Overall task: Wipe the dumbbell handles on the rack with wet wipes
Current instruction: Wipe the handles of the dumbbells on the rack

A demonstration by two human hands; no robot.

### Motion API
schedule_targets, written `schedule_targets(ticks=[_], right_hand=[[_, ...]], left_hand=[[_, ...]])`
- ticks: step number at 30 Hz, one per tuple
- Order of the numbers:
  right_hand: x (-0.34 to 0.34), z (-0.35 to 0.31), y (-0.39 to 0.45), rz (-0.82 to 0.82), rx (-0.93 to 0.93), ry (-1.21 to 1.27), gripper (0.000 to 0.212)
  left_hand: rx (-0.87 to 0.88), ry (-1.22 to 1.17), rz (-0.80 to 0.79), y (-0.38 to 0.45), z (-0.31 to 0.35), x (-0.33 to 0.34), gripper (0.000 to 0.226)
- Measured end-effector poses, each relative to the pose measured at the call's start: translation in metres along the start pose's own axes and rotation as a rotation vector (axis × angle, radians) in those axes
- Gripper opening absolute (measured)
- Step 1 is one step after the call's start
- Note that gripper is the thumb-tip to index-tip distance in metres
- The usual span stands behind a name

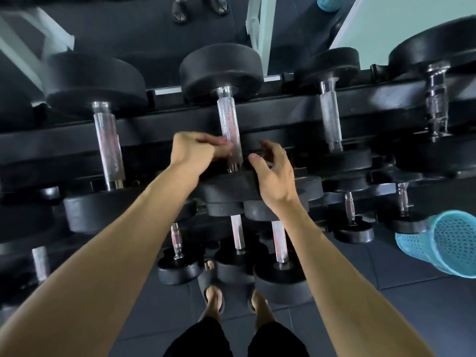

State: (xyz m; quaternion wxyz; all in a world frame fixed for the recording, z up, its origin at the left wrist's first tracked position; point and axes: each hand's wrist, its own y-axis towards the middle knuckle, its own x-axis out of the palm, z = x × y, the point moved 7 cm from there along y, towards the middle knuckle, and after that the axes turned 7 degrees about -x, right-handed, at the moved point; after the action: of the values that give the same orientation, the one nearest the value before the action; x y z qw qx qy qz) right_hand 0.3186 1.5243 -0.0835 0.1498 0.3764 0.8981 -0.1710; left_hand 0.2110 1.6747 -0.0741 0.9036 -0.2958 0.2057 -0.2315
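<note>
Both our hands meet at the middle dumbbell on the top tier. Our left hand (195, 150) has its fingers curled against the lower part of the knurled dumbbell handle (228, 127); motion blur keeps us from telling whether a wipe sits under those fingers. Our right hand (273, 173) hovers just right of that handle with fingers loosely curved, holding nothing, its palm over the dumbbell's near black head (231, 186).

Stretching out to either side of both hands, the black rack (283, 112) carries the whole row. Left of our left hand lies a large dumbbell (103, 104) with a long chrome bar. Right of our right hand lies a smaller dumbbell (331, 117), and farther right again another one (435, 109) with a ringed chrome grip.

Below our forearms, on the lower tiers, we see shorter dumbbells (279, 243), their bars pointing towards us.

Well to the right of our right forearm, a turquoise mesh basket (448, 243) lies tipped on the dark floor (360, 266).

Between our arms and underneath them stand our feet in dark slides (213, 300).
</note>
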Motion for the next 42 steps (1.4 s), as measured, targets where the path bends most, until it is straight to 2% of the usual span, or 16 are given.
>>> schedule_targets(ticks=[3, 5, 9, 12, 14, 17, 19, 25, 29, 31, 36, 39, 42], right_hand=[[0.004, 0.001, -0.006, 0.029, 0.024, 0.066, 0.079], [0.006, 0.002, -0.009, 0.035, 0.017, 0.098, 0.087], [0.003, 0.001, -0.010, 0.022, 0.011, 0.103, 0.073], [0.003, 0.003, -0.011, -0.021, 0.007, 0.110, 0.065], [0.005, 0.006, -0.012, -0.043, -0.005, 0.123, 0.067], [0.005, 0.005, -0.015, -0.023, -0.028, 0.116, 0.083], [0.005, 0.004, -0.015, -0.013, -0.040, 0.117, 0.086], [0.006, 0.009, -0.012, -0.045, -0.033, 0.132, 0.068], [0.006, 0.007, -0.012, -0.017, -0.040, 0.127, 0.076], [0.007, 0.006, -0.012, -0.020, -0.036, 0.129, 0.077], [0.006, 0.010, -0.011, -0.074, -0.028, 0.132, 0.051], [0.006, 0.009, -0.011, -0.069, -0.023, 0.138, 0.049], [0.006, 0.007, -0.011, -0.053, -0.036, 0.140, 0.059]], left_hand=[[0.066, -0.122, 0.096, 0.007, 0.022, -0.002, 0.021], [0.034, -0.071, 0.077, 0.001, 0.012, -0.002, 0.020], [-0.016, 0.162, -0.016, -0.015, -0.008, 0.003, 0.019], [0.080, 0.043, 0.124, -0.004, 0.020, -0.002, 0.019], [0.115, 0.022, 0.159, 0.002, 0.033, -0.002, 0.020], [0.005, 0.213, 0.080, -0.007, 0.010, 0.001, 0.019], [-0.038, 0.316, 0.031, -0.018, -0.005, 0.002, 0.020], [0.205, 0.192, 0.206, -0.009, 0.033, 0.000, 0.020], [0.070, 0.396, 0.094, -0.021, 0.007, 0.007, 0.017], [0.056, 0.440, 0.066, -0.024, 0.003, 0.009, 0.019], [0.257, 0.230, 0.254, -0.008, 0.049, 0.001, 0.021], [0.242, 0.262, 0.213, -0.014, 0.043, 0.002, 0.021], [0.201, 0.270, 0.144, -0.022, 0.026, 0.005, 0.021]])
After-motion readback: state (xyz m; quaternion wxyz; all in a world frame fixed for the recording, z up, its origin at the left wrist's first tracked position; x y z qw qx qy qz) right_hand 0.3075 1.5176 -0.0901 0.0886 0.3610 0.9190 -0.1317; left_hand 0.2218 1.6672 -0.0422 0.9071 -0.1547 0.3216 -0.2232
